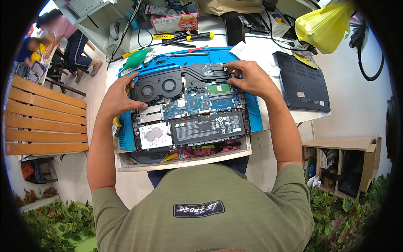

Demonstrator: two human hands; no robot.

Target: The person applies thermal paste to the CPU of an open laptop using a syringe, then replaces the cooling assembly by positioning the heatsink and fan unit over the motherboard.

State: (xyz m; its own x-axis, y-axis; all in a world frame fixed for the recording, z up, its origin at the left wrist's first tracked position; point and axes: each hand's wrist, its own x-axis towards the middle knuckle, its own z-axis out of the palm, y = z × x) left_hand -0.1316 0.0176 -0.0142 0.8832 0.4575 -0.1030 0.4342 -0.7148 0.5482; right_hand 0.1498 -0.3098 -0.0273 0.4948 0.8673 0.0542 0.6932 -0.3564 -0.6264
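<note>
An opened laptop (195, 107) lies inside-up on a blue work mat (254, 112). Two fans (158, 87) sit at its far left, and a black battery (210, 128) runs along its near side. Left of the battery is a silver hard drive (155, 136). My left hand (117, 97) grips the laptop's left side, thumb over the edge below the fans and fingers near the far corner. At the far right corner, my right hand (252, 79) has thumb and fingers bent around the laptop's edge; the fingertips are partly hidden.
Right of the mat lies a black laptop bottom cover (302, 86). Behind are a green air blower (135, 59), a yellow-black screwdriver (200, 37) and a box (174, 21). A yellow bag (323, 27) hangs at right. An open drawer (184, 161) is in front; people (69, 35) are far left.
</note>
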